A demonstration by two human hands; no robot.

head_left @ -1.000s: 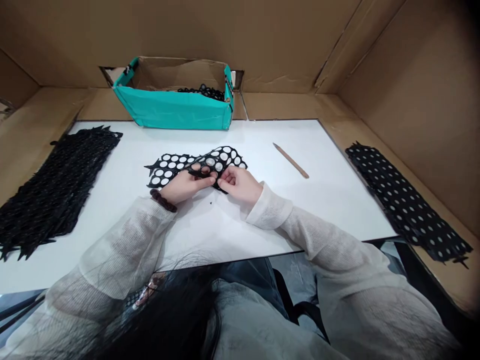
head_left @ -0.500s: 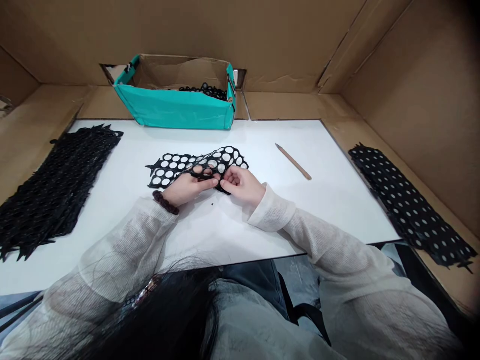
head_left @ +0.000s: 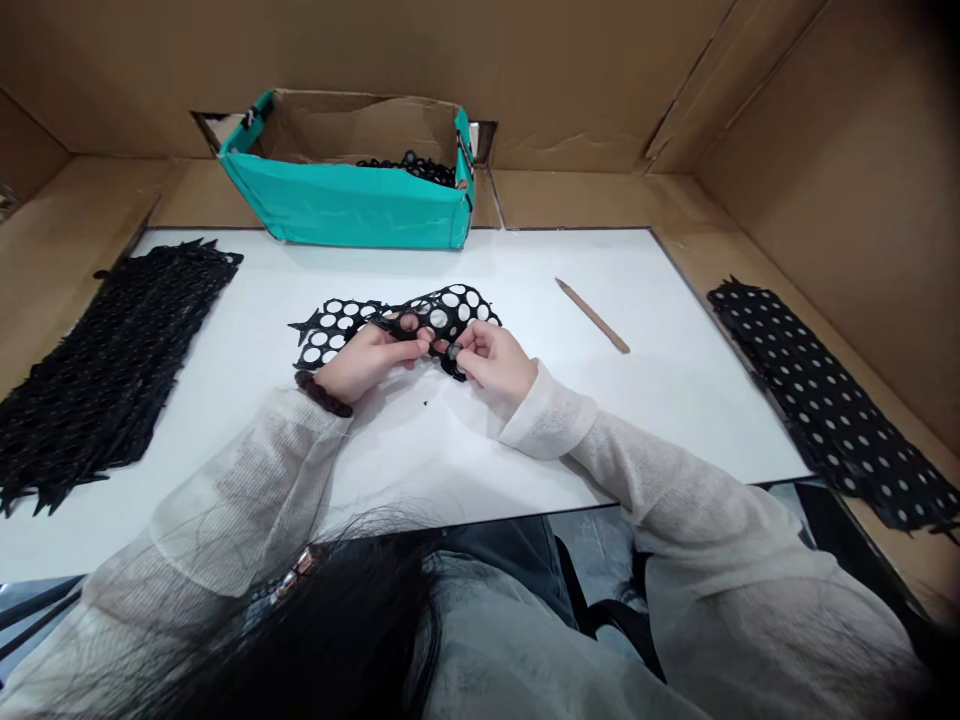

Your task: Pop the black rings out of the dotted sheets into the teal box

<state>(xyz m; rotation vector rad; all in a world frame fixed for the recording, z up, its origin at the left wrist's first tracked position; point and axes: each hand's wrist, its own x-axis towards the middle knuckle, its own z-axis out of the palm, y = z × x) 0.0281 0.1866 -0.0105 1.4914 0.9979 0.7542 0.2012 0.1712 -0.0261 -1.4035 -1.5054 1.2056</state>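
Observation:
A black sheet with rows of round holes [head_left: 459,300] lies bent over the white board, its left end flat and its middle raised in a fold. My left hand [head_left: 367,362] grips the near edge of the sheet, thumb pressed against the fingers. Just to the right, my right hand [head_left: 499,362] pinches the same sheet near its lower edge, where a small rounded piece shows at the fingertips. Whether that piece is attached to the sheet I cannot tell. A tiny dark speck [head_left: 425,403] lies on the board below the hands.
A teal-covered cardboard box [head_left: 352,205] at the back holds black ring-like pieces [head_left: 420,170]. At left lies a thick stack of black perforated sheets [head_left: 120,360]; at right, another dotted black stack [head_left: 832,400]. A brown pen-like tool [head_left: 592,316] rests on the white board [head_left: 675,400].
My hands have moved slightly apart, the right one shifting a little right with the sheet's lower edge. The view has tilted slightly.

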